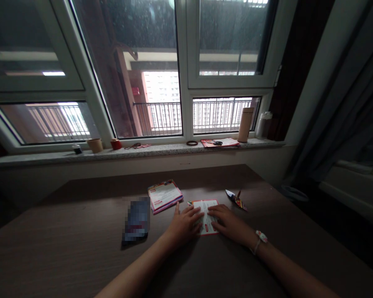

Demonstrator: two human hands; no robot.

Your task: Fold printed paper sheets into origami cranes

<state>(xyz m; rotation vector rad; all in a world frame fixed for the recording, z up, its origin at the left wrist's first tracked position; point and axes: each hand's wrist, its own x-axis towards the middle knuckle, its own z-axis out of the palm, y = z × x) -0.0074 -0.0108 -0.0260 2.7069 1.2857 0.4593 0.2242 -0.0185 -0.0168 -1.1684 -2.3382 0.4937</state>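
A white printed card with a red border [209, 228] lies on the dark table in front of me, and a crease seems to run down its middle. My left hand [186, 219] rests flat on its left part, fingers stretched out. From the other side, my right hand [226, 219] lies over the right part with its fingers spread. Beyond my left hand sits a stack of similar cards [164, 194]. A small folded paper piece [236, 200] with colourful print stands past my right hand. Both palms cover parts of the card.
Left of the stack lies a dark, blurred-out flat object [136, 221]. The stone windowsill [161, 150] behind the table [65, 240] bears a tan bottle [245, 125], a clear bottle [263, 125], scissors [216, 142] on papers, a bracelet [192, 143] and a brown cup [95, 145].
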